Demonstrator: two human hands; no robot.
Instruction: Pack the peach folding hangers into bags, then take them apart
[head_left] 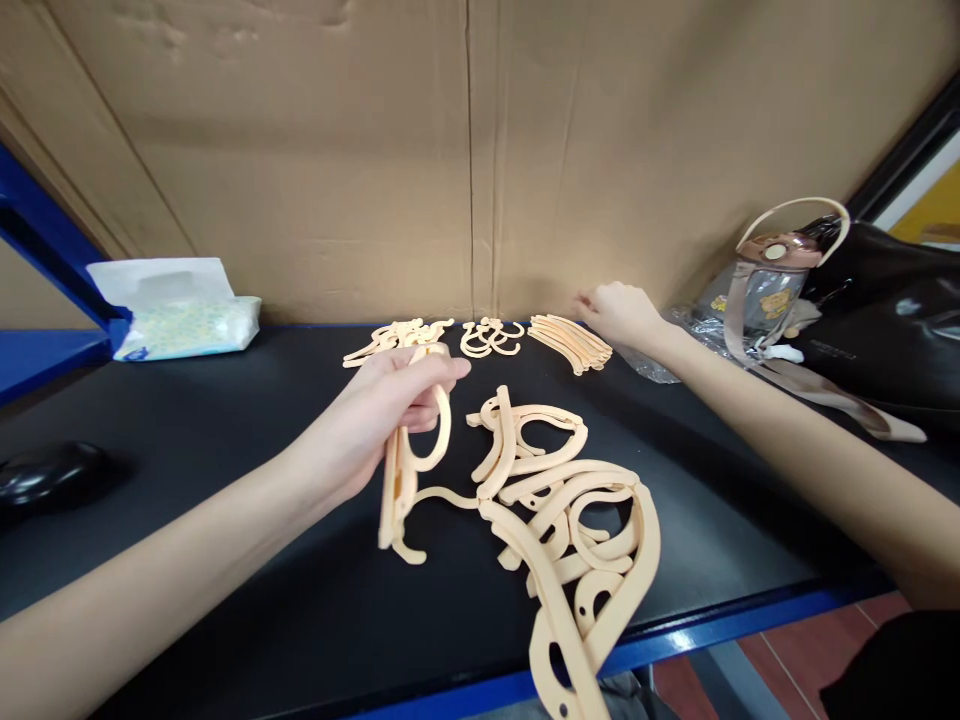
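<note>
My left hand [390,400] is closed round a cream folding hanger [401,480], held upright with a hook at its lower end. At the back, my right hand [619,310] is just right of a stack of curved cream strips [570,342]; its fingers are blurred and partly turned away. Small cream hooks [491,337] lie left of that stack. Beyond my left hand sits a pile of cream pieces [397,335], partly hidden by the hand. Several folded cream hangers [592,530] overlap in a heap at the centre right, down to the table's front edge.
A tissue pack [191,315] stands at the back left, and a black mouse [52,475] at the left. On the right are a bottle with a strap [765,290], crumpled clear plastic [652,365] and a black bag [885,310]. Cardboard [337,180] rises behind the black table [300,580].
</note>
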